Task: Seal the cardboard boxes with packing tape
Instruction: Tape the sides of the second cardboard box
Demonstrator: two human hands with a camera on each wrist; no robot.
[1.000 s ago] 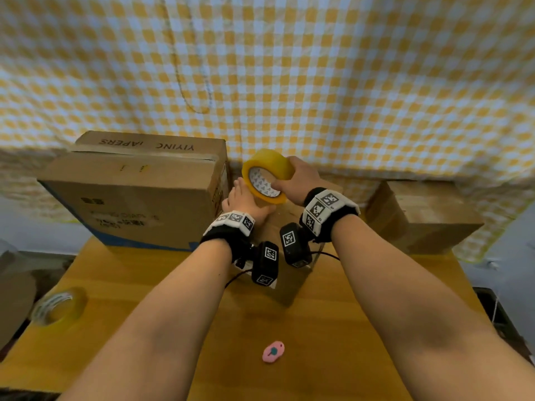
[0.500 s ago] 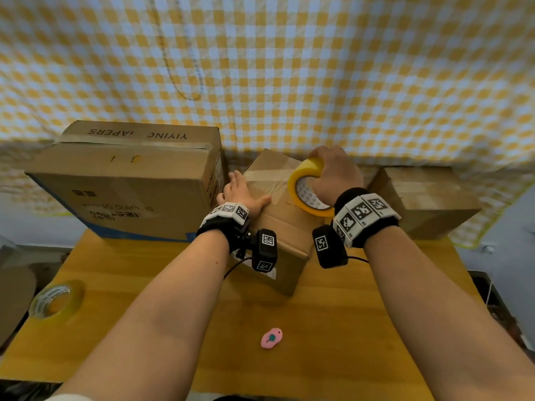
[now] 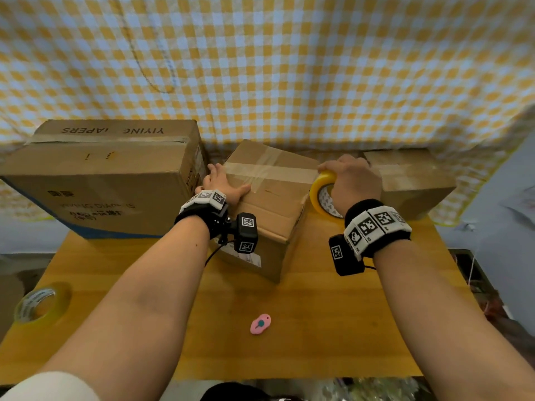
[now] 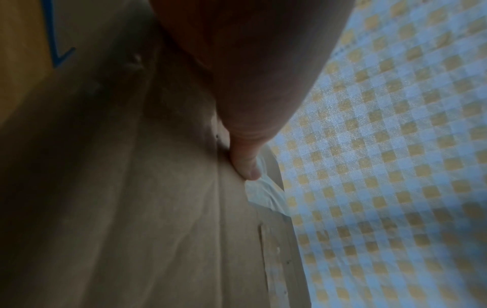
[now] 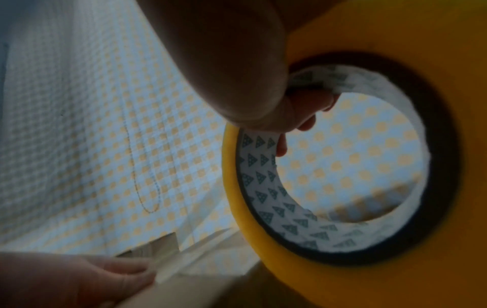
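A small cardboard box (image 3: 272, 204) stands in the middle of the wooden table, turned corner-on. A strip of clear tape (image 3: 272, 170) runs across its top from left to right. My left hand (image 3: 224, 185) lies flat on the box's left top edge and presses the tape end down; its thumb (image 4: 243, 160) shows against the cardboard. My right hand (image 3: 351, 180) grips the yellow tape roll (image 3: 324, 195) at the box's right edge, fingers hooked through the white core (image 5: 297, 116). The tape stretches from the roll (image 5: 329, 166) to the box.
A large box (image 3: 98, 180) with printed text stands at the left, touching the left hand's side. Another small box (image 3: 411, 178) sits at the back right. A second tape roll (image 3: 40, 303) lies at the table's left edge. A pink cutter (image 3: 260, 323) lies near the front.
My right hand has pulled the roll from the box's left side across its top to the right edge, laying a strip of tape. The left hand stayed pressing the left end.
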